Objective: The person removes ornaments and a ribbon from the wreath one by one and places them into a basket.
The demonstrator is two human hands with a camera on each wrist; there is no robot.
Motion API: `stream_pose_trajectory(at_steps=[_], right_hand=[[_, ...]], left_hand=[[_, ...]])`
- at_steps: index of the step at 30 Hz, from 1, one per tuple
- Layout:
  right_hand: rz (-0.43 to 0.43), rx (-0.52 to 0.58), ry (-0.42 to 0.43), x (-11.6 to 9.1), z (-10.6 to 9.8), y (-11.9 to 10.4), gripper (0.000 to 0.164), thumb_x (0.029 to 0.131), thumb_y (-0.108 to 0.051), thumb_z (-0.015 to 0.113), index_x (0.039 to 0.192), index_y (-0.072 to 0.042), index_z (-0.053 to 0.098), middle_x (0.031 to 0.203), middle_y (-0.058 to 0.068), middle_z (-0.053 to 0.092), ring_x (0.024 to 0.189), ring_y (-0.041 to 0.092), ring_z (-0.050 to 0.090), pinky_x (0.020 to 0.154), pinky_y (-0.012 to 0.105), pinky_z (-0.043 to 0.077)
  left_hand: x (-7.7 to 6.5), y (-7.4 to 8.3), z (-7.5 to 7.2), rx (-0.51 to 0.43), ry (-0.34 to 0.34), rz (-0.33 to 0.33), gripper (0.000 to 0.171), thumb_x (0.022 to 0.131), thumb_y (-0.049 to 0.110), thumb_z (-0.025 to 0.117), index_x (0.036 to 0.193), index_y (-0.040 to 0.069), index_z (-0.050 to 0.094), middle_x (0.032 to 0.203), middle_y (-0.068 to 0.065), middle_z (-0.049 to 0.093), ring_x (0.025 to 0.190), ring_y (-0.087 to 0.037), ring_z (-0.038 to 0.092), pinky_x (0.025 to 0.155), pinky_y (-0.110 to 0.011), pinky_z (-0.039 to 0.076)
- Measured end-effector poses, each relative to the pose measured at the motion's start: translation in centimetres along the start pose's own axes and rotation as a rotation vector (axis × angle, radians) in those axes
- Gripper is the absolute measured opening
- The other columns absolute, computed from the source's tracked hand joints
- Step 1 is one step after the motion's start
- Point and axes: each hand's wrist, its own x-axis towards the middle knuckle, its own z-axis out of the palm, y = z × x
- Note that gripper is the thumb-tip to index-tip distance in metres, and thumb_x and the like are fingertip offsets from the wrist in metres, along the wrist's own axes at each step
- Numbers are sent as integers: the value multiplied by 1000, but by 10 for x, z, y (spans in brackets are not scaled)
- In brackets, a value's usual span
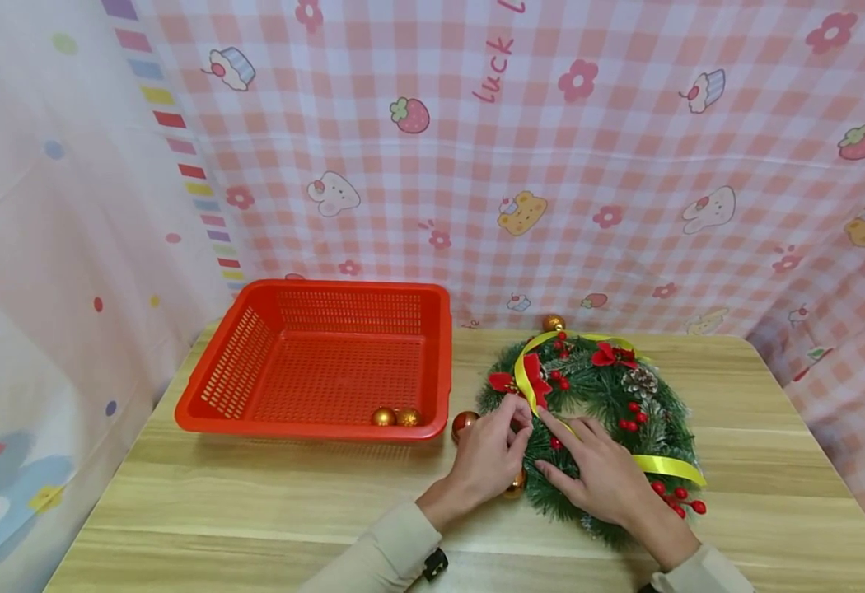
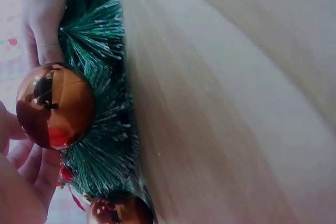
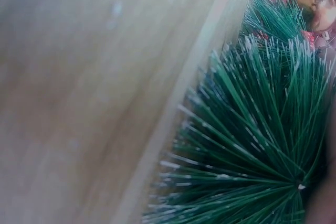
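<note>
Trainee: Which step is in hand?

Trainer: Judged by pose, fastening trim at the 10 o'clock section of the Christmas wreath (image 1: 596, 387), where the yellow ribbon (image 1: 670, 468) crosses.

Trainee: State the grip.

Trainer: Left hand (image 1: 488, 449): fingers curled, tips at the ribbon; whether they pinch it cannot be confirmed. Right hand (image 1: 599, 469): fingers extended over the wreath, index fingertip at the ribbon, toward 3 o'clock from the left fingertips. The wreath lies on the table beneath both hands.

Trainee: Adjacent parts?

Trainer: A glossy bauble (image 1: 464, 424) sits at the wreath's 9 o'clock, outside its rim. The red plastic basket (image 1: 292, 428) stands farther out, also toward 9 o'clock.

Trainee: Next move?

Trainer: It probably calls for steadying the ribbon with the right index finger while the left fingers secure it. Avoid knocking the bauble.
</note>
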Motion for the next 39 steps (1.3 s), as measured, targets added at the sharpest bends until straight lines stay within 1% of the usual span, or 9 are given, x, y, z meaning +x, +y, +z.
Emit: stream_pose_trajectory(at_steps=[4, 9, 11, 12, 14, 17, 22, 31, 39], right_hand=[[0, 6, 3, 0, 0, 0, 70, 91, -50, 66, 152, -25, 41, 122, 7, 61, 112, 28, 56, 71, 48, 56], [-8, 9, 16, 0, 0, 0, 69, 90, -49, 67, 150, -23, 44, 122, 7, 62, 113, 29, 56, 74, 50, 56], [-14, 10, 20, 0, 0, 0, 69, 90, -48, 68, 149, -23, 45, 121, 7, 62, 113, 29, 57, 75, 50, 56], [-16, 11, 21, 0, 0, 0, 69, 90, -48, 68, 149, -23, 45, 121, 7, 62, 113, 30, 57, 75, 50, 56], [-23, 17, 22, 0, 0, -1, 69, 89, -47, 69, 149, -23, 45, 121, 7, 62, 113, 30, 57, 74, 50, 56], [-24, 17, 19, 0, 0, -2, 68, 90, -47, 68, 149, -23, 45, 120, 7, 62, 113, 30, 57, 74, 49, 56], [-12, 15, 12, 1, -1, -2, 69, 91, -48, 67, 150, -24, 43, 123, 7, 62, 113, 29, 56, 74, 49, 56], [4, 19, -2, 0, -1, -1, 70, 90, -50, 67, 151, -25, 42, 123, 7, 61, 114, 28, 56, 72, 49, 56], [4, 11, -2, 0, 0, -1, 70, 90, -50, 67, 151, -25, 42, 122, 8, 61, 114, 29, 56, 73, 49, 56]], left_hand=[[0, -3, -1, 99, -66, 88, 13, 97, 11, 61, 108, 15, 55, 93, 4, 67, 65, 0, 55, 57, -12, 41], [-1, -4, -1, 252, -139, 275, 12, 99, 10, 57, 109, 14, 55, 93, 5, 64, 56, -3, 44, 51, -12, 33], [-2, -3, -1, 263, -171, 322, 12, 99, 8, 56, 110, 13, 55, 91, 5, 61, 54, -3, 40, 50, -13, 30], [-2, -3, 0, 254, -183, 329, 12, 99, 8, 55, 109, 14, 55, 90, 5, 60, 55, -4, 39, 50, -13, 30], [-3, -2, 0, 227, -192, 313, 11, 99, 8, 55, 108, 13, 54, 87, 5, 57, 56, -3, 39, 52, -13, 30], [-4, -2, -1, 148, -181, 247, 10, 99, 8, 56, 107, 13, 54, 87, 4, 57, 60, -3, 43, 54, -12, 31], [-3, -4, -4, 58, -151, 176, 13, 98, 8, 59, 109, 13, 54, 93, 3, 61, 67, -3, 51, 60, -11, 37], [-2, -5, -10, 49, -97, 155, 17, 97, 8, 61, 110, 16, 53, 94, 5, 63, 67, -1, 52, 61, -10, 40], [-1, -1, -15, 31, -89, 108, 18, 97, 9, 61, 111, 17, 53, 95, 5, 63, 68, -2, 50, 62, -10, 39]])
